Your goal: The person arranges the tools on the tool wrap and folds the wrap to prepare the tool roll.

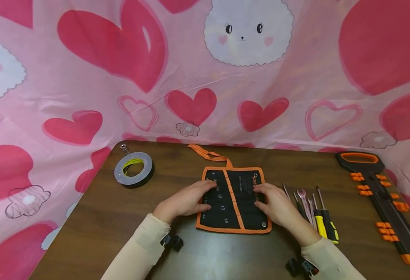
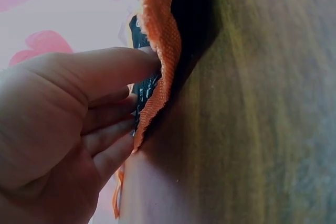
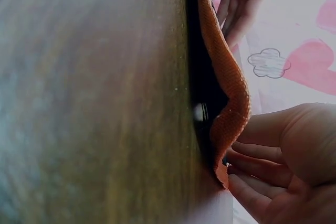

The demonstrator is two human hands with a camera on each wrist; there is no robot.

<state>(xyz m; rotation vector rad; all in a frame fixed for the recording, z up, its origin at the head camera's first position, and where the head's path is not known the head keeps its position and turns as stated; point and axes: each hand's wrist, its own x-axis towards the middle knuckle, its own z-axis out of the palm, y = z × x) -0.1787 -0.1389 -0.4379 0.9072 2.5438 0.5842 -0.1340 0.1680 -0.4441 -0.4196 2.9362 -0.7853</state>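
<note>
A black tool roll [image 1: 232,200] with orange edging and white size numbers lies spread out before me, its orange strap [image 1: 208,154] trailing off the far side. My left hand [image 1: 187,198] rests on its left part, thumb and fingertips touching the black fabric. On the right part lie the thumb and fingertips of my right hand [image 1: 278,204]. Both wrist views show the near orange edge [image 2: 163,51] wavy and lifted off the wood in places. In the right wrist view, the fingers [image 3: 257,163] touch the roll beside its bulging orange border [image 3: 231,98].
Several wrenches [image 1: 306,204] and screwdrivers [image 1: 325,221] lie right of my right hand. Further right is a black and orange tool rack [image 1: 376,194]. A tape roll [image 1: 145,179] and a small metal socket [image 1: 124,147] sit at the far left. A heart-patterned cloth [image 1: 191,70] hangs behind the table.
</note>
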